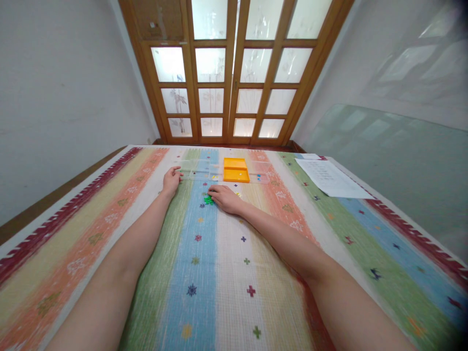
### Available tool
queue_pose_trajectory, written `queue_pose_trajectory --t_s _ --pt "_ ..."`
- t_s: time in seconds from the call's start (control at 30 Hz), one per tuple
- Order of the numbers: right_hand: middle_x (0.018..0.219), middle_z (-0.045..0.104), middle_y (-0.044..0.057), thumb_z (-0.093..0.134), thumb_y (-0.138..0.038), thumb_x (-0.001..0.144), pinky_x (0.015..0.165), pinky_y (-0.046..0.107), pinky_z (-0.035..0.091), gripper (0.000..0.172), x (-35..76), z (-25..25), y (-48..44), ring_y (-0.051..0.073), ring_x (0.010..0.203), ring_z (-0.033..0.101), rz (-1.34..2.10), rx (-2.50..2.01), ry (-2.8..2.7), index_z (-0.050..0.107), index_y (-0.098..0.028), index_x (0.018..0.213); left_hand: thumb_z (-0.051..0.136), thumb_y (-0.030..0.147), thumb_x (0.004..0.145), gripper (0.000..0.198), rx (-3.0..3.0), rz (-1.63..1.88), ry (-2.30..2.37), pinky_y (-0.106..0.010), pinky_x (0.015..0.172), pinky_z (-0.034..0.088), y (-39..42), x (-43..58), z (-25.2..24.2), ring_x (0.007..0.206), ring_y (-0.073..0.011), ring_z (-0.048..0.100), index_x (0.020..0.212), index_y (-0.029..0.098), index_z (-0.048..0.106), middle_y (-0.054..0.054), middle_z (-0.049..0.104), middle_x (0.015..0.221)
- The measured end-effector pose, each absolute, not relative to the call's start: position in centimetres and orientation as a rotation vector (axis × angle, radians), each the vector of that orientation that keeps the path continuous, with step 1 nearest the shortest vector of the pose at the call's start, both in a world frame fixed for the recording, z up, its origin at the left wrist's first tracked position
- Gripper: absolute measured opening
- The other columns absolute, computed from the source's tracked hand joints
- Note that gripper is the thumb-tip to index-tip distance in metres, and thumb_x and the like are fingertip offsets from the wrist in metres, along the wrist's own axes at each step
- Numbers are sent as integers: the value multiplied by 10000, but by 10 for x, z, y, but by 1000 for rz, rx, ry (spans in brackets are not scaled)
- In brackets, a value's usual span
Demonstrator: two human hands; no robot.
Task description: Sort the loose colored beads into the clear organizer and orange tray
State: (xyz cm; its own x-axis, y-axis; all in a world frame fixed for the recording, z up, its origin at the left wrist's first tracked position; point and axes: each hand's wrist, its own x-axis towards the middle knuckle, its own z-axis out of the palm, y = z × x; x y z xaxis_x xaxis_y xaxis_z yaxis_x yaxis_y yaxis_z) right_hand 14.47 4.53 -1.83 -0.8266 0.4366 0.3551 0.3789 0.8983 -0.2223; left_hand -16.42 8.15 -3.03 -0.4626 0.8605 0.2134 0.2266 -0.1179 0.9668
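Note:
My left hand has its fingers closed at the left edge of a flat clear plastic box with compartments. Small bits lie in that box, among them blue pieces toward its right end. Nearer to me, my right hand rests low over the cloth, fingers bent and drawn together at a small heap of green pieces. Whether a piece sits between those fingertips is hidden. An orange case, lid open, stands within the clear box's outline, with a tiny pale bit inside.
A striped, patterned tablecloth covers the table. Small yellow bits lie just beyond my right hand. Printed paper sheets lie at the far right. Behind the table stand wooden doors with glass panes; a glass sheet leans on the right wall.

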Motion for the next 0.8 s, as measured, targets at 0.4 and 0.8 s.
queue_pose_trajectory --t_s 0.4,0.8 --pt "1377 612 130 441 -308 1083 1079 419 429 343 145 -17 45 255 1255 552 180 -643 -2672 661 -209 1326 524 222 841 437 1306 1569 1678 -280 641 478 82 -161 -34 608 -150 572 1244 150 674 -50 701 855" --pt "1372 623 132 461 -301 1080 1089 429 426 326 144 -18 46 254 1266 560 171 -654 -2686 657 -201 1321 566 215 829 409 1311 1555 1688 -288 676 493 79 -157 -32 622 -165 589 1215 162 690 -44 710 838"
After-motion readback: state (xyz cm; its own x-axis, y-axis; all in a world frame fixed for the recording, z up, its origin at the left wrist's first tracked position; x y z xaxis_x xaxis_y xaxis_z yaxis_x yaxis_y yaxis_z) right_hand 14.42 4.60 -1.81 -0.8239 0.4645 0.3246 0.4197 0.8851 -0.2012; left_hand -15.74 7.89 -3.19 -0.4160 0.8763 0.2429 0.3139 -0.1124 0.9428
